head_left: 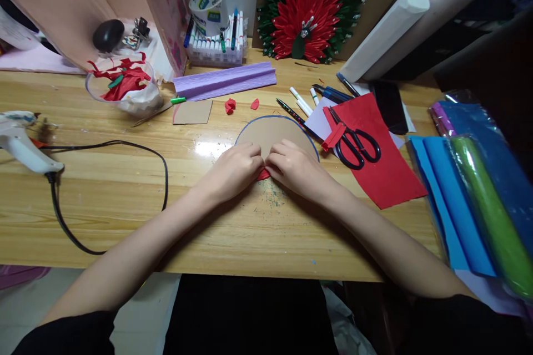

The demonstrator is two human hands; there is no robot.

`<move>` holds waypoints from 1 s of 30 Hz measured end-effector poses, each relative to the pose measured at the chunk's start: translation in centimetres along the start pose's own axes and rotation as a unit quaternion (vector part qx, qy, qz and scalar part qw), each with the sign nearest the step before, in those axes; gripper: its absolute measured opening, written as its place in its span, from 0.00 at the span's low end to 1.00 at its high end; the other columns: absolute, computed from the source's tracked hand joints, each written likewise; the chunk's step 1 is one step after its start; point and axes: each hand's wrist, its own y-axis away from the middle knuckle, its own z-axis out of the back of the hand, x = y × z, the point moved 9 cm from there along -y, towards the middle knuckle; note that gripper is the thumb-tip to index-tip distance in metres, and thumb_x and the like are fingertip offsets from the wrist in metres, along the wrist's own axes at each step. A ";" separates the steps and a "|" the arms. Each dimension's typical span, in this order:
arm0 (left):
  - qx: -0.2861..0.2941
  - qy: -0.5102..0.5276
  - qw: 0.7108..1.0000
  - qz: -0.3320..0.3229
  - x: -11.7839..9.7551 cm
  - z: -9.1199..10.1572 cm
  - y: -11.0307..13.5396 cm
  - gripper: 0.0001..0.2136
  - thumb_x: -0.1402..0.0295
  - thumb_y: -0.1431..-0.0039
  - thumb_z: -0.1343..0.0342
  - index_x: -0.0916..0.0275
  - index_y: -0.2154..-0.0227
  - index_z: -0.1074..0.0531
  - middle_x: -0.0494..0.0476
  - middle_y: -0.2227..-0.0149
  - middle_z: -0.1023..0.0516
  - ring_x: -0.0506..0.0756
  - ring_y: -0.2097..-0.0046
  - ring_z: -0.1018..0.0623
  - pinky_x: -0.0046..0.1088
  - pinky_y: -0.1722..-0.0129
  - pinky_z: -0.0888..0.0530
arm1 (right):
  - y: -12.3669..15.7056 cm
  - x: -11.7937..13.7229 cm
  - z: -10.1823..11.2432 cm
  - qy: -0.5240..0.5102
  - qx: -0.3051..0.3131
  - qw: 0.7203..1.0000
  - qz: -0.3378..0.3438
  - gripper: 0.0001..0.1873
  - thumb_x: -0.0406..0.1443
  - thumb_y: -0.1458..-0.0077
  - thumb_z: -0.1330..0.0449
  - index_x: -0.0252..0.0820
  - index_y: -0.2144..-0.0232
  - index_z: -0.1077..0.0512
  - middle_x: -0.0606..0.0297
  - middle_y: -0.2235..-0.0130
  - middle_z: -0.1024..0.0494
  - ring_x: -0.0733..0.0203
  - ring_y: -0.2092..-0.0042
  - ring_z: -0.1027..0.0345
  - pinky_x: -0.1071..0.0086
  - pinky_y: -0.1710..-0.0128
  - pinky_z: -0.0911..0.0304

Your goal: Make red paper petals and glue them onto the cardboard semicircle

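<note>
Both grips — left hand (238,171), right hand (297,170) — are pinching red crepe paper (264,175) over the wooden tabletop (266,238), its visible sliver lying crosswise.

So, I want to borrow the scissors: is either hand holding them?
No, the scissors lie on the red sheet, apart from the left hand and the right hand.

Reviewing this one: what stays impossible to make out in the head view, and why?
- Red paper, head view: full shape hidden by the left hand and right hand.
- Cardboard disc, head view: near part hidden behind both hands.
- Glue gun, head view: partly cut off by the left edge.
- Black cord, head view: partly hidden by the left forearm.
</note>
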 end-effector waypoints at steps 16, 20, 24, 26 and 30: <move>-0.012 0.143 0.979 0.146 2.5 0.5 1.1 0.08 0.66 0.41 0.49 0.63 0.71 0.29 0.56 0.67 0.28 0.53 0.65 0.29 0.30 0.66 0.33 | 0.1 -2.1 1.2 -0.112 0.004 0.993 -0.041 0.03 0.29 0.47 0.42 0.37 0.72 0.28 0.59 0.68 0.26 0.58 0.62 0.35 0.67 0.62 0.40; -0.005 0.143 0.973 0.181 2.5 0.1 1.1 0.10 0.63 0.41 0.50 0.63 0.72 0.31 0.55 0.69 0.29 0.54 0.65 0.30 0.31 0.66 0.34 | 0.2 -2.3 1.2 -0.131 0.018 0.990 -0.053 0.03 0.29 0.47 0.42 0.37 0.71 0.28 0.60 0.68 0.25 0.58 0.62 0.34 0.67 0.62 0.40; -0.004 0.148 0.969 0.198 2.5 -0.2 1.2 0.11 0.63 0.41 0.51 0.63 0.73 0.30 0.55 0.70 0.30 0.54 0.65 0.30 0.31 0.67 0.34 | 0.2 -1.8 0.7 -0.148 0.015 0.988 -0.038 0.03 0.30 0.47 0.42 0.38 0.71 0.28 0.61 0.68 0.25 0.59 0.62 0.34 0.67 0.63 0.41; -0.013 0.142 0.967 0.209 2.6 -0.2 1.3 0.10 0.64 0.41 0.51 0.63 0.72 0.29 0.56 0.70 0.31 0.55 0.65 0.30 0.32 0.67 0.34 | 0.2 -1.6 0.5 -0.145 0.013 0.989 -0.034 0.03 0.30 0.47 0.42 0.38 0.71 0.28 0.61 0.68 0.25 0.59 0.62 0.34 0.68 0.63 0.41; -0.027 0.134 0.964 0.228 2.8 -0.1 1.6 0.08 0.65 0.43 0.48 0.63 0.72 0.28 0.56 0.70 0.33 0.56 0.64 0.31 0.33 0.65 0.33 | 0.1 -1.3 0.2 -0.130 0.008 0.991 -0.019 0.05 0.31 0.45 0.43 0.37 0.72 0.28 0.59 0.68 0.26 0.59 0.62 0.35 0.68 0.64 0.41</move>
